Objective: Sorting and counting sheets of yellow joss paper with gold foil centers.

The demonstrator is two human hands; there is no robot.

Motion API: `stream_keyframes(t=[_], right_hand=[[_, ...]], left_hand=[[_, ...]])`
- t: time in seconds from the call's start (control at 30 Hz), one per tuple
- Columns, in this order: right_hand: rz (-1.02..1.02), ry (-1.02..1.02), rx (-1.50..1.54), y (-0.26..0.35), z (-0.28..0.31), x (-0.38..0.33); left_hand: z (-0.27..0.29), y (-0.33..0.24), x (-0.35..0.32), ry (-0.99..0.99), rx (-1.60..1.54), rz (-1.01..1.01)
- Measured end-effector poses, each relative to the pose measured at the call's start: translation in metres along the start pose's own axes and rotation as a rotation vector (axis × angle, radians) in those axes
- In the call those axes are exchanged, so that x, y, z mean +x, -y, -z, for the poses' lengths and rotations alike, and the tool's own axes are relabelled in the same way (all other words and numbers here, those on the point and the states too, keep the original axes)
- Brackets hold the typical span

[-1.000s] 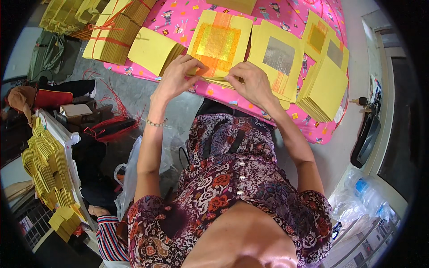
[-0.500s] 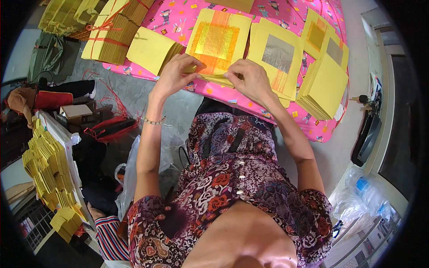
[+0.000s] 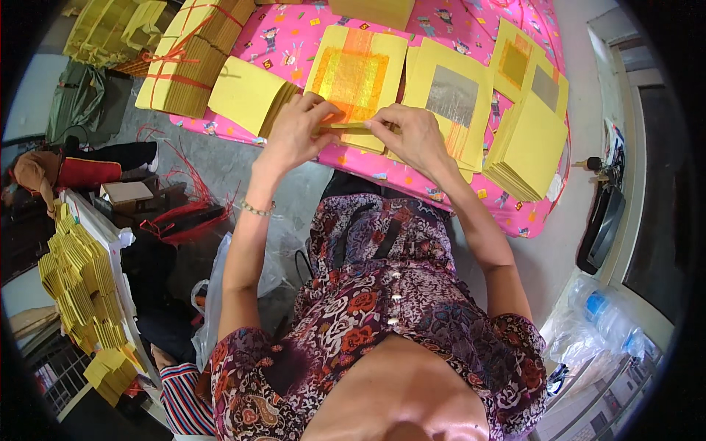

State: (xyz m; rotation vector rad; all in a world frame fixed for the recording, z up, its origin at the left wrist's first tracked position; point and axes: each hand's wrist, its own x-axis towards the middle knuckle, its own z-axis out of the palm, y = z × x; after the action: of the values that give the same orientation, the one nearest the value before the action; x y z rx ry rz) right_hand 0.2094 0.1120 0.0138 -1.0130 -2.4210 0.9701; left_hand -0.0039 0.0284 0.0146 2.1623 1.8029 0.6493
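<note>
A yellow joss paper sheet with an orange-edged gold square (image 3: 351,70) lies on a pink cloth in front of me. Along its near side, a narrow folded strip of yellow paper (image 3: 350,128) stands raised between my hands. My left hand (image 3: 298,131) pinches the strip's left end with bent fingers. At the other end, my right hand (image 3: 413,136) grips it between thumb and fingers. Another joss paper sheet, bearing a silver square (image 3: 450,95), lies right of the gold one. Left of my left hand is a folded yellow paper stack (image 3: 246,95).
A pink patterned cloth (image 3: 368,163) covers the table. Bundles tied with red string (image 3: 193,51) stand far left; a fanned yellow stack (image 3: 526,154) sits right. Lower left, folded yellow papers (image 3: 81,275) are piled near another person's striped sleeve (image 3: 187,397). Red strings (image 3: 193,198) lie below the table.
The near edge of paper between my hands has come up into a narrow folded strip. Both hands have shifted slightly toward me, still pinching.
</note>
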Motion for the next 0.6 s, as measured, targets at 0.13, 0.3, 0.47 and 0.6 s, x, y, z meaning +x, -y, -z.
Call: stream_keyframes(t=[0.13,0.3,0.47,0.6], right_hand=[[0.088,-0.12,0.084,0.002,0.01,0.005],[-0.039,-0.244,0.316,-0.009,0.008,0.007],[0.012,-0.169,0.751,-0.025,0.004,0.021],[0.156,-0.042,0.876,-0.02,0.007,0.021]], left_hand=[[-0.005,0.002,0.008,-0.076,0.17,-0.095],[0.01,-0.003,0.01,-0.328,-0.049,0.002],[0.009,-0.011,0.005,-0.299,-0.972,0.16],[0.015,-0.02,0.005,-0.097,-1.048,0.135]])
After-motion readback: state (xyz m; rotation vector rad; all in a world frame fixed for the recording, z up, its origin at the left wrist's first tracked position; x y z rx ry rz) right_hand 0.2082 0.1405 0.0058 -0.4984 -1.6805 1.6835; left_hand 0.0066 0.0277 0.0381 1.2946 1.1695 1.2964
